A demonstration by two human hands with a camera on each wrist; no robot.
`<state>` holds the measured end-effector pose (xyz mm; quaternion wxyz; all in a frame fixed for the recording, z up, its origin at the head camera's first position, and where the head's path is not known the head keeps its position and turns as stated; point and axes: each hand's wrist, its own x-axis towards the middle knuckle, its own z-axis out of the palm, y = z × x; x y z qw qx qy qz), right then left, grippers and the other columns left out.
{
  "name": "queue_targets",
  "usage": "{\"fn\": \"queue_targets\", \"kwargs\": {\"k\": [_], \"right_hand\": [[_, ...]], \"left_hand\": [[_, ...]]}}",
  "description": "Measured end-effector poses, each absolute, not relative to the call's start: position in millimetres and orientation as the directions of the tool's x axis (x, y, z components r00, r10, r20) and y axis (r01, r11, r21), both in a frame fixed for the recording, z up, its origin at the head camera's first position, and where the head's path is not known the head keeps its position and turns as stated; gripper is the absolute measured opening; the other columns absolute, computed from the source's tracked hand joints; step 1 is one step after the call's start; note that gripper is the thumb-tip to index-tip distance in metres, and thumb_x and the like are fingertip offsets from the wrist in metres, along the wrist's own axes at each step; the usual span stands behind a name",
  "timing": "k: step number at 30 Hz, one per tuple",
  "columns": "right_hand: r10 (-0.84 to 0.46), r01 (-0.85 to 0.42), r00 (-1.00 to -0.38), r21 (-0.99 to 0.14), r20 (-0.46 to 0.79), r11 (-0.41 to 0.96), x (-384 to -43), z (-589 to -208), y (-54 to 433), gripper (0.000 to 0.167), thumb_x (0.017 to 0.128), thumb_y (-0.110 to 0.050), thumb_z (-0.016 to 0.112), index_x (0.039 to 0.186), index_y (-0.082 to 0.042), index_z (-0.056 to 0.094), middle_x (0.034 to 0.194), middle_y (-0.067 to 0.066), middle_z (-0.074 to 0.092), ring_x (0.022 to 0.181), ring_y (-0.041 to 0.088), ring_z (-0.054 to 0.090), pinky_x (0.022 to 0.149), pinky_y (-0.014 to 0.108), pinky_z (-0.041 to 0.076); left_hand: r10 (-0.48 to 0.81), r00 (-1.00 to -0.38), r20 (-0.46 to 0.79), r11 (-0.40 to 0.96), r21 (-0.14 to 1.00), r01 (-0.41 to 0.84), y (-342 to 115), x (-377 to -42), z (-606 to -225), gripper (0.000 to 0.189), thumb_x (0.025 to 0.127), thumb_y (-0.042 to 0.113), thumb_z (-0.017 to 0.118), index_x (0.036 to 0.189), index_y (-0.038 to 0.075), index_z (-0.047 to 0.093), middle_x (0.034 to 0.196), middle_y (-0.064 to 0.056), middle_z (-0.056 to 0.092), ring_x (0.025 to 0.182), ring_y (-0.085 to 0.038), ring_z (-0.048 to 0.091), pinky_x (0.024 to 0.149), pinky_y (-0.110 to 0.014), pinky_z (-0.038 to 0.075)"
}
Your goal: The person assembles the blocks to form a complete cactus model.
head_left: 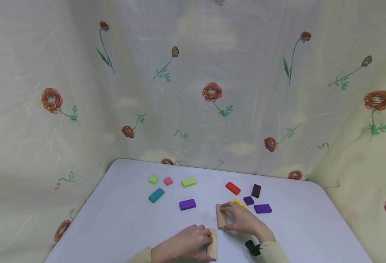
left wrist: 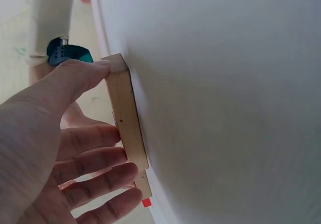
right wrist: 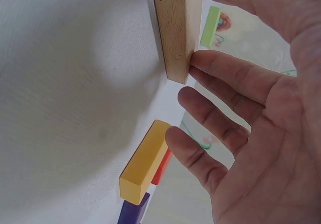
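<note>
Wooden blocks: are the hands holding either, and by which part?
Yes, both. The left hand holds the nearer block, the right hand the farther block, each with thumb at the near end and fingertips toward the far end.

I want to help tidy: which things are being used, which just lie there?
In use:
near wooden block, in left hand
far wooden block, in right hand

Seemingly lying about:
teal block
red block
pink block
yellow block
dark block
two lime blocks
three purple blocks
</note>
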<state>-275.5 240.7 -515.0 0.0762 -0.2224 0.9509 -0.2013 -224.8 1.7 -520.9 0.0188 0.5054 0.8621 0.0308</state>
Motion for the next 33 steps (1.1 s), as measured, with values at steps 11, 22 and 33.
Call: {"fn": "queue_targets", "kwargs": {"k": [11,22,33], "right_hand": [[-0.451,-0.383,-0.89,-0.422,-0.069,0.822,-278.4,-518.9,244.6,0.065,0.072,-0.036,0.084,0.128,-0.01,0.062,0.133,0.006,0.057,0.124,0.028,0.051,0.102,0.053,0.043],[-0.448,-0.393,-0.892,-0.397,-0.054,0.829,-280.5,-524.0,244.7,0.073,0.072,-0.039,0.082,0.133,-0.008,0.056,0.138,0.009,0.052,0.127,0.03,0.048,0.103,0.054,0.041],[-0.409,-0.357,-0.911,-0.396,-0.052,0.846,-281.2,-524.7,243.1,0.08,0.072,-0.041,0.081,0.137,-0.004,0.051,0.139,0.014,0.052,0.13,0.034,0.045,0.105,0.057,0.037]], "left_hand": [[0.859,-0.511,-0.015,0.51,0.095,0.855,2.5,-227.1,-522.6,0.048,0.085,0.06,0.062,0.115,0.023,0.07,0.115,0.012,0.065,0.098,0.0,0.056,0.081,-0.016,0.047],[0.882,-0.47,0.017,0.467,0.092,0.879,-1.7,-228.3,-524.9,0.048,0.087,0.057,0.062,0.118,0.021,0.069,0.119,0.009,0.065,0.106,-0.002,0.058,0.082,-0.015,0.048],[0.878,-0.48,0.006,0.477,0.093,0.874,-2.7,-228.9,-524.5,0.049,0.086,0.058,0.061,0.119,0.022,0.068,0.119,0.01,0.064,0.104,-0.002,0.058,0.081,-0.016,0.048]]}}
